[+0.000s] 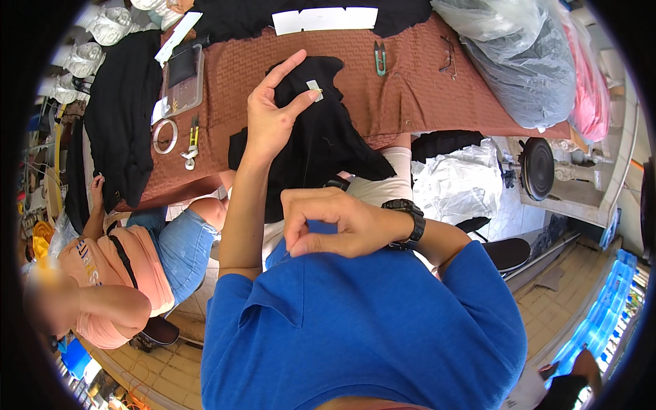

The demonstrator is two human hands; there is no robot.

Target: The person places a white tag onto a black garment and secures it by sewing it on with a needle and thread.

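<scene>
My left hand is at a black cloth piece, which runs from the table edge down over my lap. Its thumb presses beside a small whitish label on the cloth, while the index finger points up and away; the other fingers are hidden. Close to my chest, my right hand is curled, with thumb and forefinger pinched together. Whatever is in that pinch is too small to make out. A faint thin thread shows on the cloth between the hands.
On the brown-covered table lie green thread snips, glasses, a clear plastic box, a tape roll and yellow-handled tools. Large plastic bags fill the right end. A co-worker sits at my left.
</scene>
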